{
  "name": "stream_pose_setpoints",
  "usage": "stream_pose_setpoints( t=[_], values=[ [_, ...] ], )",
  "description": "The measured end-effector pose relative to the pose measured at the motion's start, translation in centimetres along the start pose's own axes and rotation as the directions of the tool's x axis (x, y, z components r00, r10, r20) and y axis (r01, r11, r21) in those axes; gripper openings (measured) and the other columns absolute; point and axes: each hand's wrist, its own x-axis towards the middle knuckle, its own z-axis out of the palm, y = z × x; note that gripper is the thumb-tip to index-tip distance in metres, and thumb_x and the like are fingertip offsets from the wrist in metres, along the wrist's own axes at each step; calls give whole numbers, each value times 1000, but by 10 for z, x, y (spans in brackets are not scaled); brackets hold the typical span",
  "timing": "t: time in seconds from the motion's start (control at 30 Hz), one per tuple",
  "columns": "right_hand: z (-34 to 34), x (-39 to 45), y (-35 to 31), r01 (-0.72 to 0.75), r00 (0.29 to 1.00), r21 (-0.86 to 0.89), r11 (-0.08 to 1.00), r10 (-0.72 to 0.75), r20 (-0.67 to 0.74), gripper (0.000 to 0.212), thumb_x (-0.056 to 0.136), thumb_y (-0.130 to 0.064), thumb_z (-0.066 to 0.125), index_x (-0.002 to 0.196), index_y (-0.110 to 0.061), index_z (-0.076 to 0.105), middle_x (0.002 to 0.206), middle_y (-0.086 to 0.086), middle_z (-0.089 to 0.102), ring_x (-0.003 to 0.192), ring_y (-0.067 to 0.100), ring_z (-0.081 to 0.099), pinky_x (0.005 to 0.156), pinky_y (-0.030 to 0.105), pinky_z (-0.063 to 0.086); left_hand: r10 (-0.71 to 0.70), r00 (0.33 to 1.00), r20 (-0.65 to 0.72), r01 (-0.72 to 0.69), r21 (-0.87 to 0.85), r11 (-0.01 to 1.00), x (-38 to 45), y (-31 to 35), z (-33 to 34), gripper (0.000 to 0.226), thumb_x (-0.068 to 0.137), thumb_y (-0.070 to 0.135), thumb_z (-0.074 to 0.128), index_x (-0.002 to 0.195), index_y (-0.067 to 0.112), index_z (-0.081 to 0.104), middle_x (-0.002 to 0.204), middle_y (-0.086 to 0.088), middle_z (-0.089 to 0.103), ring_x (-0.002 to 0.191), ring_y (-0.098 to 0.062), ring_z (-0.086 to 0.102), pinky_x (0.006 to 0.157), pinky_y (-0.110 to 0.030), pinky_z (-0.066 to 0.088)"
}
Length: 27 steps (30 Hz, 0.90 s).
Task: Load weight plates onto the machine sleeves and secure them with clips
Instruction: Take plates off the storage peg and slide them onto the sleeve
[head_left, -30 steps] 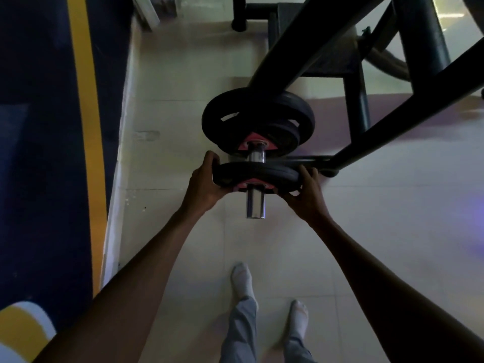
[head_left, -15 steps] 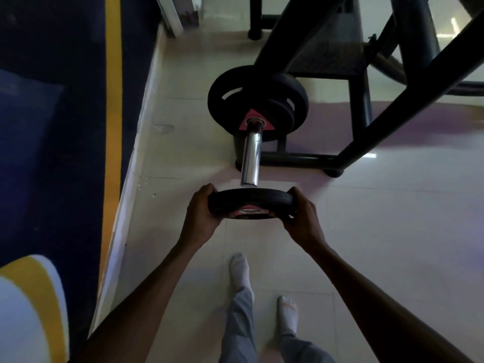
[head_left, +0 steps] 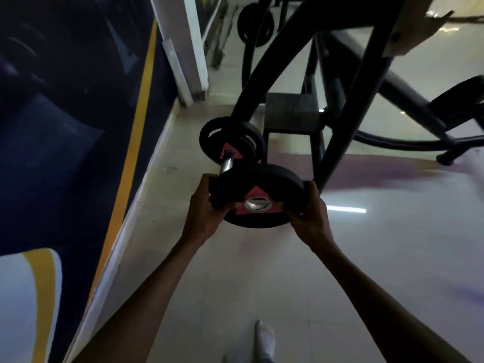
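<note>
Plate (head_left: pixel 258 189): our left hand (head_left: pixel 203 205) and right hand (head_left: pixel 310 210) fingers grip its rim off the sleeve (head_left: pixel 226 163); a slip risks our foot (head_left: pixel 265 339).

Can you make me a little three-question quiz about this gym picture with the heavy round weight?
1. True or false: both hands grip the black weight plate.
2. What colour is the triangle around the plate's hole? A green, B pink-red, C yellow.
3. Fill in: more plates sit on the shiny metal ____.

Key:
1. True: the left hand and right hand grip opposite edges.
2. B.
3. Sleeve.
</note>
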Motion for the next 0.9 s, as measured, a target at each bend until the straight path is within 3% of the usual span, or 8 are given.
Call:
stream_pose_setpoints(
  t=[0.2,0.27,0.37,0.5,0.6,0.7,0.8,0.9],
  values=[
    [-85,-47,-59,77,978,34,996,-68,-200,52,83,1,70,127,-18,47,106,-11,58,92,-18,57,61,5,48,196,980,43,-195,-27,981,-23,107,5,71,73,36,95,130,26,53,119,28,62,109,19,58,88,-14,54],
    [-113,-63,-77,113,959,13,994,-105,-263,50,82,1,69,124,-16,49,106,-10,60,93,-16,57,61,4,45,249,968,39,-247,-44,968,-35,140,9,71,72,39,95,128,33,51,117,23,65,109,16,60,88,-15,54],
    [-156,-84,-99,205,926,-20,979,-200,-321,53,81,3,68,125,-19,47,107,-17,60,96,-9,59,65,6,47,318,948,13,-316,-84,945,-52,186,18,70,73,35,94,129,29,53,118,17,66,110,13,62,90,-13,53],
    [-205,-105,-126,281,860,-94,955,-294,-417,58,81,-3,72,133,-17,47,115,-7,61,101,8,61,70,9,48,398,917,-10,-397,-92,913,-68,239,28,72,72,43,93,132,32,54,120,19,65,109,19,59,87,-6,50],
    [-240,-113,-140,360,793,-129,924,-375,-480,62,80,-15,69,139,-16,48,127,-1,61,115,14,61,86,24,55,453,892,7,-447,-141,883,-73,280,39,73,74,36,92,135,24,53,119,16,63,103,26,58,80,-3,50],
    [-272,-111,-148,378,760,-133,916,-389,-521,66,83,-12,73,142,-19,45,131,0,58,122,16,58,92,47,57,497,867,-10,-492,-162,855,-71,316,53,78,70,53,92,133,27,54,119,16,66,105,19,63,81,-8,54],
    [-305,-101,-147,374,742,-146,916,-390,-545,69,83,-6,75,144,-19,44,132,1,57,124,18,56,93,50,56,521,853,-27,-519,-144,842,-62,343,72,81,68,59,89,134,25,56,118,22,64,108,9,65,85,-21,60],
    [-338,-86,-143,371,733,-155,916,-391,-556,70,84,-7,74,145,-19,43,133,1,53,125,19,53,92,49,56,546,837,-37,-546,-139,826,-51,370,100,76,73,38,95,136,18,57,114,27,60,103,18,60,79,-13,57]
  ],
)
